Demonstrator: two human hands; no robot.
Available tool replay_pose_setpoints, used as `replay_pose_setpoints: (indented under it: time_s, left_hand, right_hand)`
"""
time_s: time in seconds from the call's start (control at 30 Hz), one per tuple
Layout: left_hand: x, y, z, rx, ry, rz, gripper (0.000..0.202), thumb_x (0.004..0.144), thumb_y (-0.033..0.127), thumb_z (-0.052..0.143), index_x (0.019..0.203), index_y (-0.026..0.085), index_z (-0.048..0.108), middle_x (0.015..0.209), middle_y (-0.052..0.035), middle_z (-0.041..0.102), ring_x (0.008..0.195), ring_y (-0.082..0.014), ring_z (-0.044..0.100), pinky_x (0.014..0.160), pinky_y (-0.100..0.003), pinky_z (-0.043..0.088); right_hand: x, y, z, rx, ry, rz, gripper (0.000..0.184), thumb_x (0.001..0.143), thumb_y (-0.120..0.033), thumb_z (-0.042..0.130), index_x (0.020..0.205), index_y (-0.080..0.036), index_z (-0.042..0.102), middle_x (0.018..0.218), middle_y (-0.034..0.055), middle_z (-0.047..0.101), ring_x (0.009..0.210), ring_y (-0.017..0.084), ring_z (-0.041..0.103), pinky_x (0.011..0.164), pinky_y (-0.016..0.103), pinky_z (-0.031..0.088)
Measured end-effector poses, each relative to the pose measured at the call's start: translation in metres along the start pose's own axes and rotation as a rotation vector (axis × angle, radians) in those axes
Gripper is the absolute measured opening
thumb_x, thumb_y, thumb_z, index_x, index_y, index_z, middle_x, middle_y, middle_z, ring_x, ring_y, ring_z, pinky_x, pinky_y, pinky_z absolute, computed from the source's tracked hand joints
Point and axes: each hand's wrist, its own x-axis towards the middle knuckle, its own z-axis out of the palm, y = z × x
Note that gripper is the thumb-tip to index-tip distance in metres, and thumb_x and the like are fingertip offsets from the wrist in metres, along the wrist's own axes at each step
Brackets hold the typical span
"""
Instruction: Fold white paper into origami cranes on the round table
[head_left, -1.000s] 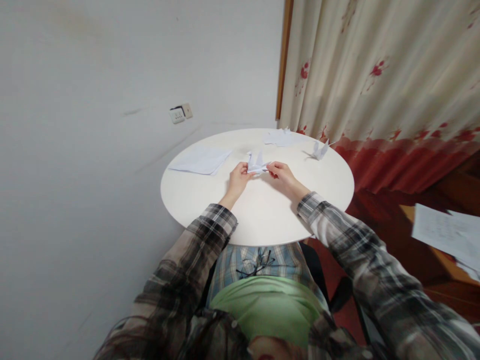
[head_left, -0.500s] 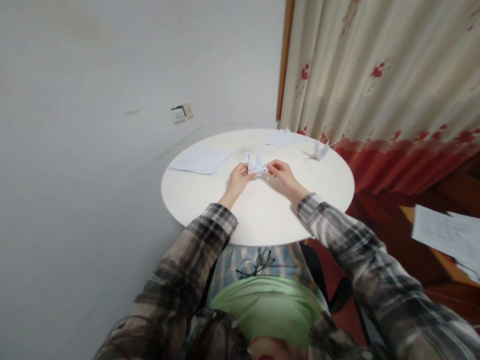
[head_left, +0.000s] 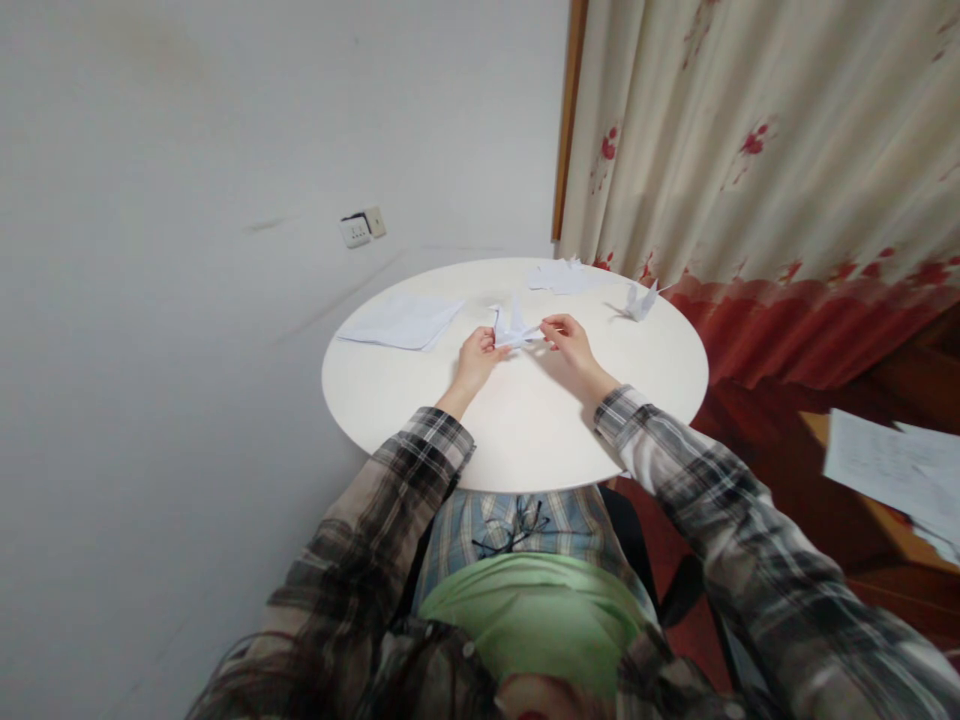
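Observation:
Over the middle of a round white table [head_left: 525, 440] I hold a small folded white paper figure [head_left: 514, 328] between both hands. My left hand [head_left: 477, 357] pinches its left end, fingers closed. My right hand [head_left: 570, 342] pinches a thin point at its right end, also closed. Two pointed flaps of the figure stand up between my hands.
A stack of white sheets [head_left: 403, 320] lies at the table's left. Loose paper pieces [head_left: 559, 275] and a finished folded figure [head_left: 640, 299] sit at the far right rim. A flowered curtain [head_left: 750, 150] hangs behind; more papers [head_left: 892, 470] lie on a wooden surface at right.
My right hand has shifted slightly up and to the right, drawing the figure's right point outward. My left hand has stayed where it was.

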Motion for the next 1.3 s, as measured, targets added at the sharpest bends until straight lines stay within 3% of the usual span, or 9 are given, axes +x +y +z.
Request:
replay_pose_setpoints:
  time_s: [0.13, 0.27, 0.4, 0.83, 1.3]
  left_hand:
    - [-0.0040, 0.0027, 0.0012, -0.008, -0.085, -0.042, 0.042, 0.052, 0.030, 0.077, 0.080, 0.017, 0.048, 0.074, -0.0004, 0.063, 0.063, -0.0113, 0.059, 0.061, -0.026, 0.048]
    - [-0.0078, 0.0063, 0.0018, -0.014, -0.162, -0.073, 0.040, 0.054, 0.028, 0.077, 0.082, 0.016, 0.051, 0.076, -0.0020, 0.065, 0.062, -0.0113, 0.059, 0.061, -0.026, 0.048]
    - [-0.0078, 0.0067, 0.0030, -0.039, -0.152, -0.041, 0.037, 0.055, 0.024, 0.075, 0.080, 0.016, 0.050, 0.073, -0.0005, 0.064, 0.060, -0.0099, 0.057, 0.059, -0.024, 0.046]
    - [-0.0095, 0.0075, 0.0066, 0.096, -0.112, 0.095, 0.027, 0.058, 0.019, 0.069, 0.078, 0.016, 0.051, 0.073, 0.0025, 0.059, 0.069, -0.0120, 0.058, 0.062, -0.022, 0.043]
    - [-0.0074, 0.0020, 0.0052, 0.138, -0.151, 0.089, 0.027, 0.060, 0.018, 0.068, 0.080, 0.016, 0.051, 0.076, 0.0014, 0.061, 0.072, -0.0124, 0.059, 0.066, -0.023, 0.045]
  right_hand:
    - [-0.0004, 0.0007, 0.0008, -0.056, -0.072, -0.026, 0.024, 0.061, -0.041, 0.065, 0.066, -0.018, 0.058, 0.068, -0.0001, 0.059, 0.065, 0.013, 0.050, 0.060, 0.026, 0.039]
    - [-0.0015, 0.0010, 0.0004, -0.159, -0.025, -0.098, 0.021, 0.063, -0.038, 0.063, 0.059, -0.018, 0.056, 0.060, -0.0009, 0.056, 0.062, 0.013, 0.048, 0.064, 0.028, 0.038]
    - [-0.0033, -0.0001, 0.0003, -0.201, 0.021, -0.153, 0.023, 0.065, -0.039, 0.061, 0.058, -0.018, 0.056, 0.060, -0.0006, 0.055, 0.062, 0.013, 0.048, 0.064, 0.028, 0.037]
    - [-0.0038, 0.0011, 0.0000, -0.204, 0.018, 0.003, 0.024, 0.065, -0.033, 0.058, 0.048, -0.019, 0.048, 0.046, -0.0028, 0.046, 0.048, 0.011, 0.040, 0.052, 0.026, 0.031]
    - [-0.0058, 0.0004, 0.0008, -0.260, 0.048, -0.002, 0.021, 0.065, -0.031, 0.056, 0.050, -0.017, 0.052, 0.044, -0.0043, 0.046, 0.045, 0.009, 0.041, 0.049, 0.023, 0.030]
